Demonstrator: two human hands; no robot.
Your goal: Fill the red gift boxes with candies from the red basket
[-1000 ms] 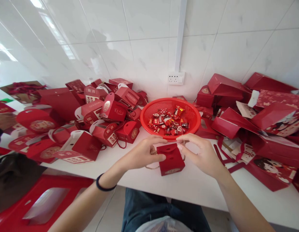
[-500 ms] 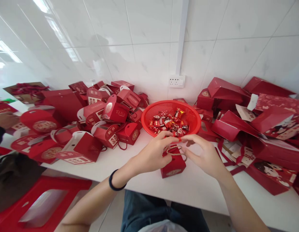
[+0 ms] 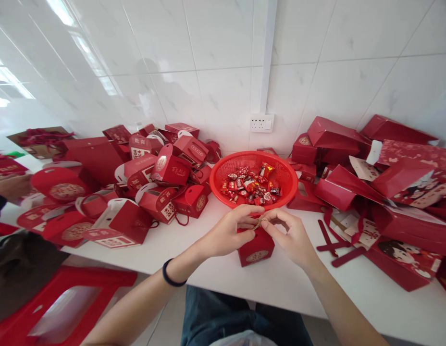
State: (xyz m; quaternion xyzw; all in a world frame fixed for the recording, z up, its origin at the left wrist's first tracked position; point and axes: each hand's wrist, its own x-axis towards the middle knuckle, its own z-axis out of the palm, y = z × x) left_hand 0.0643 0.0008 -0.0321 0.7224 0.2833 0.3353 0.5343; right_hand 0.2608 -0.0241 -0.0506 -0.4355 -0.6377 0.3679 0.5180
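A white tiled wall (image 3: pixel 223 96) fills the upper part of the frame, with a socket panel (image 3: pixel 262 123) near its middle. Below it, the white surface (image 3: pixel 298 293) carries many red boxes, in one pile (image 3: pixel 172 166) at the left and in another pile (image 3: pixel 406 226) at the right. Between them is a red basket (image 3: pixel 292 185), which holds wrapped sweets (image 3: pixel 250 185).

The small red box (image 3: pixel 256 254) stands upright on the surface, at the lower centre of the frame, just in front of the basket. Both hands are above it, at a twisted cord (image 3: pixel 259 222). The right hand (image 3: pixel 293 238) has its thumb and forefinger together, clamped on this cord. The left hand (image 3: pixel 225 233) has its fingers bent around it, but I cannot tell if they pinch it.

The step in hand, as I judge, is the arranging of the cord over the box top. Any next move on it calls for fine fingertip control and little downward pressure, because the thin walls may bend.
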